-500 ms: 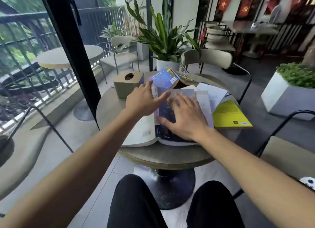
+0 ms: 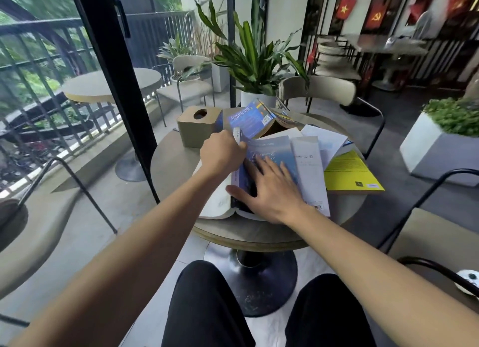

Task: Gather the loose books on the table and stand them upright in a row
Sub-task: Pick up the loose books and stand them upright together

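Head view: my left hand [image 2: 223, 156] is curled shut on the far edge of the blue-covered book's [image 2: 269, 154] front cover, at its top left corner, while my right hand [image 2: 272, 191] lies flat with fingers spread on the same cover, pinning it. The book lies open on the round table [image 2: 173, 154], spine running away from me; its white page block [image 2: 216, 198] sits under my left wrist, so I judge the left hand nearer for closing it.

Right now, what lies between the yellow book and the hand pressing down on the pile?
In the head view, a white-covered book lies between the right hand and the yellow book.
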Available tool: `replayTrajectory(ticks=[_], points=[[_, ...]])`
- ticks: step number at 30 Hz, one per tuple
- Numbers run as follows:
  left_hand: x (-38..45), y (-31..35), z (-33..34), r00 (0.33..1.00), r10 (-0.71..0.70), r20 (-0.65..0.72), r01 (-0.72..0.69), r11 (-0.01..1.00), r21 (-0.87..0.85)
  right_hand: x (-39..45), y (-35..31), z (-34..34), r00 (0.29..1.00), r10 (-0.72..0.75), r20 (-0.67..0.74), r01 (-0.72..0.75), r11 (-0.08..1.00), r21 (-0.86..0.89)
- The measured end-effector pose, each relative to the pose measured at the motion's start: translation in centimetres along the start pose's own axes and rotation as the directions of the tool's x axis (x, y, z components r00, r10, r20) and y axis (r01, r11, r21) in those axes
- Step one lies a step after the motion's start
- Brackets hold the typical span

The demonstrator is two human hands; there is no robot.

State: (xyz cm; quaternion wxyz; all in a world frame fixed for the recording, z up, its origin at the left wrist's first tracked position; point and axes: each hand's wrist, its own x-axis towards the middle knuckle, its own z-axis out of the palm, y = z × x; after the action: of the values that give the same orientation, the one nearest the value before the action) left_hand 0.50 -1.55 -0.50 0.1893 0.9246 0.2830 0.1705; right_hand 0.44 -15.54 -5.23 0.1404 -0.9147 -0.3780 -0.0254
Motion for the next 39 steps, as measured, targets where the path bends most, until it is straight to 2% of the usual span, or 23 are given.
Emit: replayTrajectory(ticks=[5, 9, 12, 16, 20, 24, 28, 32, 34, 39], points=[[-1.3, -0.2, -2.7, 0.987, 0.037, -0.153, -0.060, 0.987, -0.146, 0.0, -1.5, -0.7, 0.996, -0.049, -0.075, 0.061, 0.986, 0.155], [-2.2, -0.2, -5.7, 0.939, 0.079, -0.334, -0.166, 0.956, -0.241, 0.6, -3.0, -1.9, 0.992, -0.086, -0.095, 0.108, 0.960, 0.258], [-2.7, -0.3, -7.3, 0.871, 0.072, -0.485, -0.237, 0.928, -0.288, 0.9, -4.0, -3.3, 0.990, -0.114, -0.088, 0.139, 0.913, 0.384], [-3.1, -1.0, -7.5, 0.725, 0.077, -0.684, -0.346, 0.900, -0.266, 2.4, -4.4, -3.7, 0.991, -0.101, -0.084, 0.131, 0.819, 0.559], [-3.5, -2.0, -5.1, 0.628, 0.156, -0.762, -0.427, 0.888, -0.170, 4.3, -4.1, -2.7, 0.992, -0.112, -0.053, 0.121, 0.806, 0.579], [-4.0, -3.0, -2.4, 0.602, 0.170, -0.780, -0.451, 0.879, -0.157, 5.1, -3.3, -0.8, 0.990, -0.138, -0.010, 0.118, 0.809, 0.575], [-4.4, -3.9, -0.9, 0.610, 0.178, -0.772, -0.510, 0.834, -0.211, 4.8, -2.9, -0.1, 0.992, -0.128, -0.007, 0.113, 0.849, 0.517], [-4.4, -4.1, -0.4, 0.713, 0.263, -0.650, -0.484, 0.855, -0.185, 4.5, -3.0, -0.1, 0.985, -0.164, -0.048, 0.167, 0.870, 0.464], [-4.0, -4.3, -0.2, 0.742, 0.295, -0.602, -0.464, 0.874, -0.143, 4.7, -3.1, 0.0, 0.982, -0.171, -0.078, 0.187, 0.902, 0.389], [-3.9, -4.4, -0.2, 0.789, 0.245, -0.563, -0.409, 0.894, -0.185, 3.7, -3.0, -0.7, 0.988, -0.108, -0.106, 0.134, 0.952, 0.276]])
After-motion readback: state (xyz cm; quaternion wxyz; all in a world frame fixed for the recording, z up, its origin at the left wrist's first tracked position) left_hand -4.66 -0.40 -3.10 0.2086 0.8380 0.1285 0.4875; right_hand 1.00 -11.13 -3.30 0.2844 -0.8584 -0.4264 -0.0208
